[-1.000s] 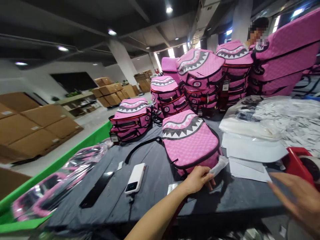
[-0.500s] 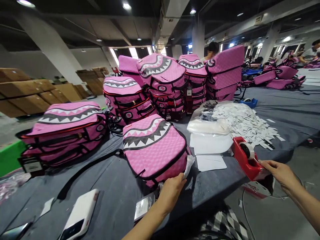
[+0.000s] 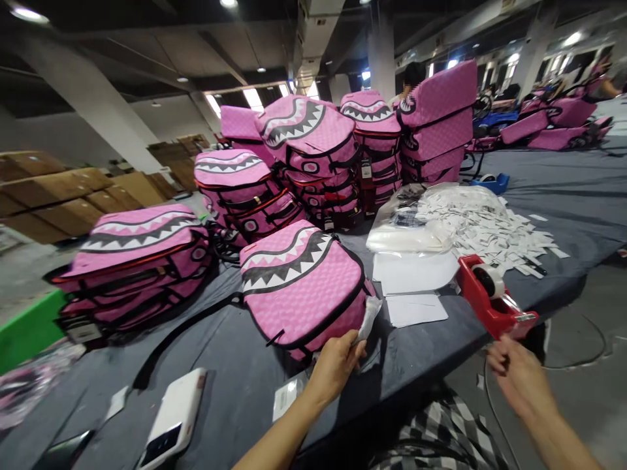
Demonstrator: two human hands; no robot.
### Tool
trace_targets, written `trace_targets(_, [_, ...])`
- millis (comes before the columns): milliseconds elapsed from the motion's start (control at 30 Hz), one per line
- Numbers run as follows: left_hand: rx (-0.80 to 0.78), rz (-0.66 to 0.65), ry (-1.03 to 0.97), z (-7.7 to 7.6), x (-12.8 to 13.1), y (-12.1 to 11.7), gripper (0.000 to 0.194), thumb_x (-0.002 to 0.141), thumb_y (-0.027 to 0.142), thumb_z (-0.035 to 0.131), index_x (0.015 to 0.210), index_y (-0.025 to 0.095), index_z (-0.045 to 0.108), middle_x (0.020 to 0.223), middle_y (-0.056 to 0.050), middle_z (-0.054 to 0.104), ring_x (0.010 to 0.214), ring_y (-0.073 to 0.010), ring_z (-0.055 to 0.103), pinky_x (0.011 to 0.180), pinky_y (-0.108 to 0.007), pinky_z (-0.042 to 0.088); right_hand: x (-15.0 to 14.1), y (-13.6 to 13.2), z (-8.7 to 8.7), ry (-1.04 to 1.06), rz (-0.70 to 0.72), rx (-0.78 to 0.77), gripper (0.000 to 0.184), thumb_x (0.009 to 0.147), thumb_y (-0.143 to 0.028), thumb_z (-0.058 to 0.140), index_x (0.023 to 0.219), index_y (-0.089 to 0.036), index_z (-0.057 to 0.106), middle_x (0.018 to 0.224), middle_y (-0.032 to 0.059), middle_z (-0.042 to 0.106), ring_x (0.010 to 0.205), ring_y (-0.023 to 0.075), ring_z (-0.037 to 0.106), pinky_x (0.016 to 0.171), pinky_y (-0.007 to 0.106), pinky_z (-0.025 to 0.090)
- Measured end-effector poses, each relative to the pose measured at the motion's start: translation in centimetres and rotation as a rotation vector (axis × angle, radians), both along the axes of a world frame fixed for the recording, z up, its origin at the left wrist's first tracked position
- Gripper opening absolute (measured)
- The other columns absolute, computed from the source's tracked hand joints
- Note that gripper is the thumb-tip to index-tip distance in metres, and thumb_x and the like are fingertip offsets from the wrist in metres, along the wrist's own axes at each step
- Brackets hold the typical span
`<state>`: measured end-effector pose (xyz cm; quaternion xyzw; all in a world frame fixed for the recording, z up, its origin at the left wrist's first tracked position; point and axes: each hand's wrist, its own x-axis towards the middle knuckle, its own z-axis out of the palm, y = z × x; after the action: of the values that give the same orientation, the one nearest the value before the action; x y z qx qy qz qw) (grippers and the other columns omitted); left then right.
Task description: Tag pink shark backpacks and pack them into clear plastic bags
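Note:
A pink backpack (image 3: 306, 287) with a black-and-white shark-mouth print lies in front of me. My left hand (image 3: 337, 365) is closed at its lower right side, on a crumpled white plastic wrapping (image 3: 368, 318). Under that forearm, a tag with a white label (image 3: 287, 397) lies partly hidden. To the right, my right hand (image 3: 516, 375) is just below the front end of a red tape dispenser (image 3: 482, 303). Its fingers are curled together and slightly blurred; whatever they pinch is too small to see. A roll of clear tape (image 3: 488, 281) sits in the dispenser.
Stacked pink backpacks (image 3: 313, 150) stand at the back, and another backpack (image 3: 142, 261) lies left. White paper sheets (image 3: 416, 307), a plastic bag (image 3: 409, 228) and a heap of white slips (image 3: 490, 228) are right of centre. A white power bank (image 3: 171, 418) lies front left.
My right hand has moved left and down from the dispenser's front end, its fingers now curled in. My left hand stays at the backpack's side. The view has shifted slightly.

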<state>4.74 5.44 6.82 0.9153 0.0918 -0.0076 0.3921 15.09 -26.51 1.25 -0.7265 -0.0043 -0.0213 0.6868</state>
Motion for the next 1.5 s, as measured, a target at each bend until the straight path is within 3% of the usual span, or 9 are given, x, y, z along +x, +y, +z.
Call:
trace_targets(200, [-0.09,-0.011,0.07,2.2,-0.5,0.1,0.053,0.064,0.06,0.085,0.082,0.018,0.059,0.076,0.002,0.068,0.062,-0.0131,0.057,0.055,-0.022,0.036,-5.2,13.7,-0.3,0.324,0.622,0.313,0.057,0.079,-0.078,0.064,0.081,-0.024,0.044,0.053,-0.0105,0.032,0.046,0.008,0.023,0.042,0.02,0.02])
trace_targets(367, [-0.075,0.059,0.032,2.4,-0.3,-0.1,0.061,0.056,0.066,0.086,0.072,0.019,0.052,0.065,0.006,0.059,0.058,-0.0105,0.049,0.051,-0.022,0.03,-4.6,17.8,-0.5,0.254,0.717,0.314,0.065,0.072,-0.085,0.065,0.08,-0.025,0.04,0.053,-0.0109,0.033,0.046,0.0074,0.024,0.044,0.021,0.018])
trace_targets(567, [-0.161,0.085,0.045,0.7,0.0,0.0,0.037,0.097,0.05,0.049,0.078,0.019,0.053,0.067,0.001,0.064,0.057,-0.0122,0.061,0.053,-0.021,0.041,-3.6,18.8,-1.3,0.234,0.761,0.257,0.068,0.066,-0.088,0.066,0.076,-0.023,0.047,0.05,-0.0083,0.042,0.046,0.0072,0.031,0.044,0.02,0.022])
trace_targets(833, [-0.259,-0.002,0.05,0.0,0.0,0.4,0.031,0.097,0.045,0.047,0.087,0.019,0.058,0.069,0.001,0.065,0.057,-0.0133,0.064,0.057,-0.021,0.048,-2.1,19.2,-1.5,0.334,0.816,0.198,0.059,0.063,-0.069,0.073,0.097,-0.023,0.056,0.054,-0.0085,0.053,0.041,0.0101,0.044,0.037,0.018,0.025])
trace_targets(1067, [-0.171,0.013,-0.003,0.6,-0.2,-0.1,0.027,0.098,0.036,0.048,0.093,0.018,0.067,0.07,0.0,0.065,0.057,-0.0134,0.062,0.058,-0.02,0.046,-3.1,19.9,-1.8,0.402,0.681,0.286,0.063,0.061,-0.067,0.078,0.098,-0.021,0.055,0.052,-0.0117,0.043,0.039,0.0049,0.032,0.038,0.018,0.022])
trace_targets(1167, [-0.155,0.011,-0.007,0.6,-0.2,-0.2,0.028,0.098,0.034,0.048,0.102,0.018,0.071,0.07,-0.001,0.065,0.058,-0.0141,0.062,0.058,-0.021,0.046,-4.2,18.2,-1.3,0.577,0.743,0.464,0.054,0.07,-0.065,0.08,0.088,-0.02,0.055,0.052,-0.0129,0.034,0.04,0.0016,0.019,0.036,0.014,0.017])
trace_targets(1267, [-0.09,0.013,-0.065,0.5,-0.3,-0.1,0.033,0.099,0.034,0.048,0.117,0.019,0.072,0.075,-0.002,0.069,0.063,-0.0144,0.062,0.064,-0.021,0.047,-4.6,17.4,-0.5,0.861,0.88,0.83,0.043,0.069,-0.044,0.09,0.083,-0.019,0.057,0.051,-0.0141,0.032,0.039,0.0001,0.012,0.033,0.011,0.015])
trace_targets(1400, [-0.117,0.075,-0.129,0.6,-0.6,0.2,0.063,0.095,0.037,0.06,0.153,0.018,0.043,0.091,-0.005,0.075,0.071,-0.0157,0.066,0.071,-0.023,0.051,-4.2,18.3,-0.1,1.031,0.952,1.179,0.037,0.075,-0.021,0.085,0.067,-0.017,0.049,0.049,-0.0139,0.032,0.035,-0.0022,0.012,0.03,0.006,0.014])
trace_targets(1500, [-0.238,0.096,-0.193,0.4,-1.0,0.2,0.05,0.094,0.034,0.063,0.141,0.021,0.057,0.106,-0.008,0.076,0.092,-0.0211,0.073,0.084,-0.028,0.055,-3.8,18.5,-0.6,1.061,0.892,1.303,0.028,0.08,-0.015,0.077,0.069,-0.016,0.051,0.048,-0.0136,0.035,0.033,-0.0029,0.017,0.03,0.003,0.015])
